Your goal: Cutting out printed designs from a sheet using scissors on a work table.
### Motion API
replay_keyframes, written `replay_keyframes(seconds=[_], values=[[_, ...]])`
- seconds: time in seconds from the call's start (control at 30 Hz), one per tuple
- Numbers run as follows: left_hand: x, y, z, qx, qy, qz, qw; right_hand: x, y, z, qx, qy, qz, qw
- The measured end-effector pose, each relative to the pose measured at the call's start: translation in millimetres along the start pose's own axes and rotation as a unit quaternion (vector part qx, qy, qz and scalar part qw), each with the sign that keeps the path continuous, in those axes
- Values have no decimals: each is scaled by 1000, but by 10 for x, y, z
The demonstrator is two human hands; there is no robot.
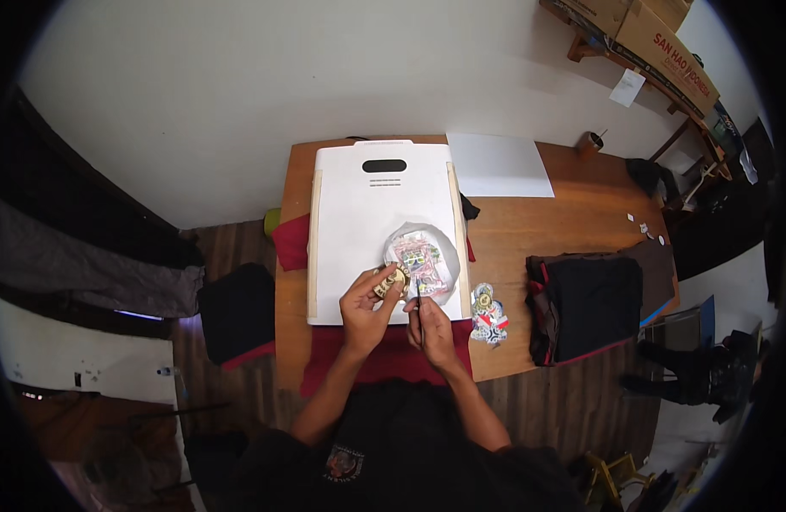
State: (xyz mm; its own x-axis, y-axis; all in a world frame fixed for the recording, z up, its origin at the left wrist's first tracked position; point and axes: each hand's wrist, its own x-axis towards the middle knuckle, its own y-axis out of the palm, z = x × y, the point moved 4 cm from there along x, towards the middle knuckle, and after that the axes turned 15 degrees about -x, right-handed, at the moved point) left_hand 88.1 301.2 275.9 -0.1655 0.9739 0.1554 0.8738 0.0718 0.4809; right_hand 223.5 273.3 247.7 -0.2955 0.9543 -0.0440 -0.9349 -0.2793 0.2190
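Note:
Between the thumb and fingers of my left hand (363,306) is a round gold-and-dark printed piece, perhaps a sticker or patch (390,281), bearing lettering. My right hand (433,326) grips a thin dark pointed tool (419,299), whose exact kind I cannot tell. Both hands are over the lower part of a white panel (351,237) with an oblong slot near its top. Just beyond them, an opened clear plastic bag (449,256) rests on the panel, with colourful printed scraps (422,253) inside. A pile of cut-out printed pieces (489,317) lies to the right on the table.
The wooden table (502,230) carries a white sheet (502,166), a brown cup (588,146) and a stack of folded dark garments (588,310). Red cloth (386,352) hangs below the panel. Cardboard boxes (665,54) sit on a wall shelf. A dark-topped seat (236,313) stands left.

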Motion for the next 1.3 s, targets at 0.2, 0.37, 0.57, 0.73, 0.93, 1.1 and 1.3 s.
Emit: replay_keyframes(seconds=[0.2, 0.37, 0.57, 0.73, 0.93, 1.1, 1.3], values=[[-2, 39, -24, 2, -9, -2, 1000, 5, 12, -26, 26, 4, -20, 999], [-22, 44, -14, -4, -12, -5, 1000, 30, 45, 82, 14, -10, -22, 1000], [-28, 58, 9, -5, -12, -2, 1000, 19, 23, -7, 18, 6, -25, 1000], [-28, 71, -16, -2, 2, 2, 1000, 27, 27, 16, 26, 2, -18, 999], [-28, 83, -17, -2, -9, -5, 1000, 20, 27, 27, 15, 11, -26, 999], [-38, 73, -15, -1, -6, 0, 1000, 19, 22, 33, 19, 13, -23, 999], [-38, 89, -41, -1, -7, -1, 1000, 10, 21, 16, 27, 16, -29, 999]])
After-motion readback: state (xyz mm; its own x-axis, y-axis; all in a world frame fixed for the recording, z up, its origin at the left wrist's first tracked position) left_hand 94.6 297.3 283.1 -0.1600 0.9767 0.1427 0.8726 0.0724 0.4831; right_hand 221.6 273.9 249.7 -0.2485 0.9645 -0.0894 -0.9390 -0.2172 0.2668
